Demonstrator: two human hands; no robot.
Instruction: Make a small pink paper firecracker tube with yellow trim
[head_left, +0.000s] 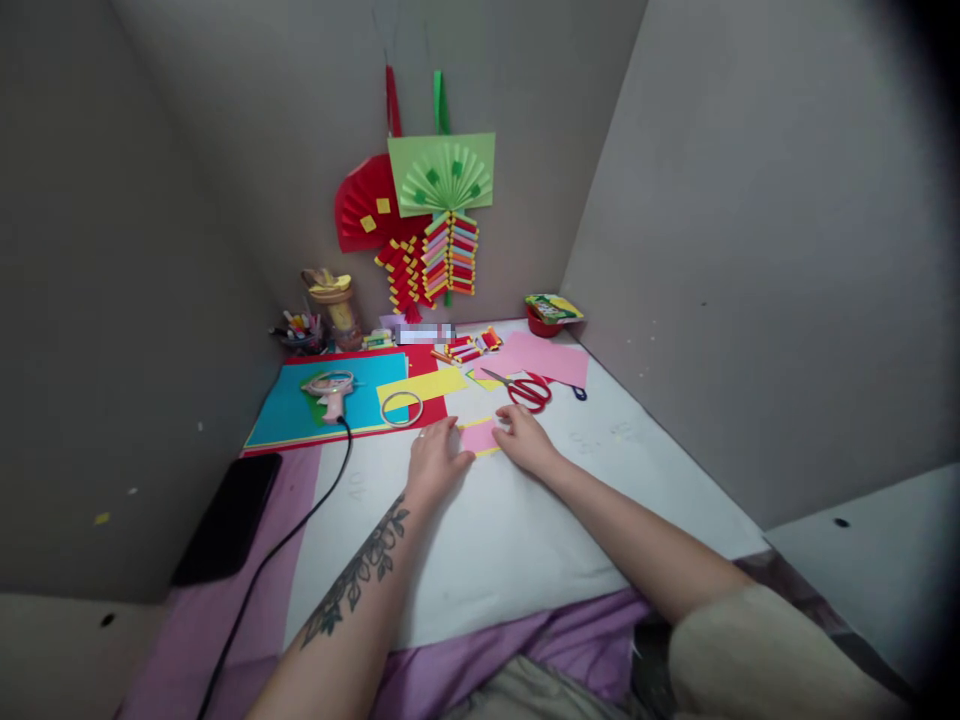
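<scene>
A small pink paper piece (478,437) with yellow strips along its far and near edges lies on the white sheet in front of me. My left hand (436,458) holds its left end, thumb at the near corner and fingers at the far one. At the right end, my right hand (527,440) has its fingers curled onto the paper. Just beyond the right hand rest red-handled scissors (531,392), blades pointing left. A yellow paper sheet (424,385) lies past the left hand, partly under a roll-like ring (401,408).
A glue gun (334,395) sits on blue paper (277,405), its black cord (300,525) running toward me. At left lies a black phone-like slab (229,520). Farther back are rolled paper firecrackers (472,346), pink paper (551,358), a pen holder (304,332) and a red bowl (544,322).
</scene>
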